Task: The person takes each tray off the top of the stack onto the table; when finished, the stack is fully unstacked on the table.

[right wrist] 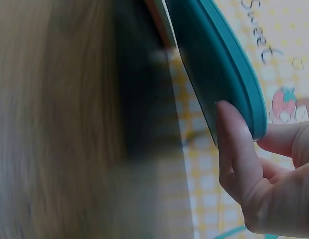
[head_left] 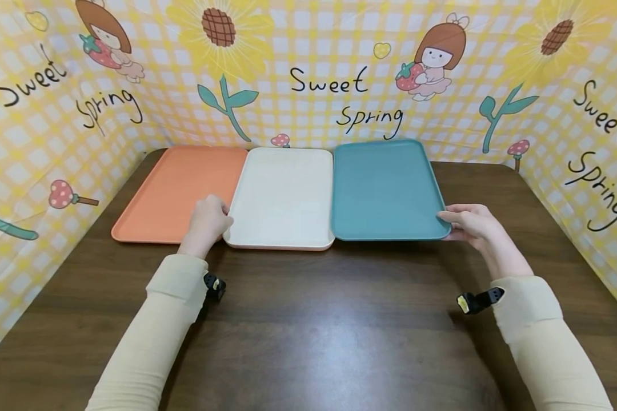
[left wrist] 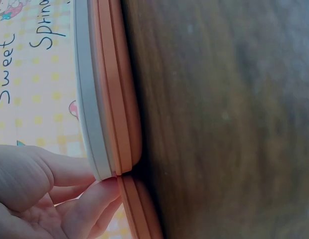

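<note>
A teal tray [head_left: 388,191] is held by my right hand [head_left: 470,225] at its front right corner, thumb on the top rim and fingers beneath. In the right wrist view the teal tray [right wrist: 239,74] is tilted and raised off the table. My left hand [head_left: 208,220] pinches the front left corner of a white tray [head_left: 283,200]. Seen from the left wrist, the white tray [left wrist: 89,89] lies on top of an orange tray [left wrist: 117,99]. Another orange tray [head_left: 180,188] lies flat at the left, partly behind my left hand.
The brown wooden table [head_left: 308,331] stretches in front of the trays. A yellow checked cloth [head_left: 308,34] with printed flowers and lettering stands behind and on both sides. Each sleeve carries a black wrist device [head_left: 478,301].
</note>
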The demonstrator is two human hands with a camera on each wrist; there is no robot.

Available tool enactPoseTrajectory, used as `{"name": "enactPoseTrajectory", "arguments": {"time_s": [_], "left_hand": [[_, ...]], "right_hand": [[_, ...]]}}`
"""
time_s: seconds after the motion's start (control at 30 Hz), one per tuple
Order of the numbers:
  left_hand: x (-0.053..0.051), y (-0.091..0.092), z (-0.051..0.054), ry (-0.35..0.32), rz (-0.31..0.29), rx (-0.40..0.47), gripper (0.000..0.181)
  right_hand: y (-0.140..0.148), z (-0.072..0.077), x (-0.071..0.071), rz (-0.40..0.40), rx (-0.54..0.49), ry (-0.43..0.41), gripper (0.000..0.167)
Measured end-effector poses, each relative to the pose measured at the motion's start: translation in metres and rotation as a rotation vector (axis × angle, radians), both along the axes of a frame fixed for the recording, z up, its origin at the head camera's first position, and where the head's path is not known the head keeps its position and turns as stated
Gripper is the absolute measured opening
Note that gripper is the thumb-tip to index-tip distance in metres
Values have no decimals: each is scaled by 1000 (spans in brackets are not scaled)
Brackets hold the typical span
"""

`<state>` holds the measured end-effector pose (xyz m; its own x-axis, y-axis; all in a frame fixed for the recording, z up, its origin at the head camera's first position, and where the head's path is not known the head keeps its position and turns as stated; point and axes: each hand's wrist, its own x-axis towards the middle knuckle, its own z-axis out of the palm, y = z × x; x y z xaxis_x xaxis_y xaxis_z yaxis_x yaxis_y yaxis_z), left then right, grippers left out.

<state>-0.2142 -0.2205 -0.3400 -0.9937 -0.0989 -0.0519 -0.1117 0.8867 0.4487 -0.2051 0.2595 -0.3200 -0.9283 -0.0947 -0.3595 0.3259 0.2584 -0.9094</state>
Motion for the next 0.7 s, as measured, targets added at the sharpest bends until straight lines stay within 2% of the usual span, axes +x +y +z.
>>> {"name": "enactPoseTrajectory", "arguments": {"time_s": [0.1, 0.23, 0.3, 0.37, 0.53, 0.7], "left_hand": [[1, 0, 0, 7, -4, 11, 30], [1, 0, -1, 8, -3, 14, 37], [1, 0, -1, 9, -4, 10, 39], [1, -1, -2, 9, -8, 9, 40], [1, -1, -1, 12, -5, 7, 33], [1, -1, -1, -8, 11, 3, 19]], "right_hand": [[13, -3, 1, -6, 10, -22, 41], [24, -8, 1, -29, -18, -57, 16], [28, -11, 1, -35, -26, -67, 9], [30, -14, 0, -33, -10, -68, 15], [32, -17, -3, -11, 74, -61, 54], [32, -19, -7, 15, 118, -72, 64]]}}
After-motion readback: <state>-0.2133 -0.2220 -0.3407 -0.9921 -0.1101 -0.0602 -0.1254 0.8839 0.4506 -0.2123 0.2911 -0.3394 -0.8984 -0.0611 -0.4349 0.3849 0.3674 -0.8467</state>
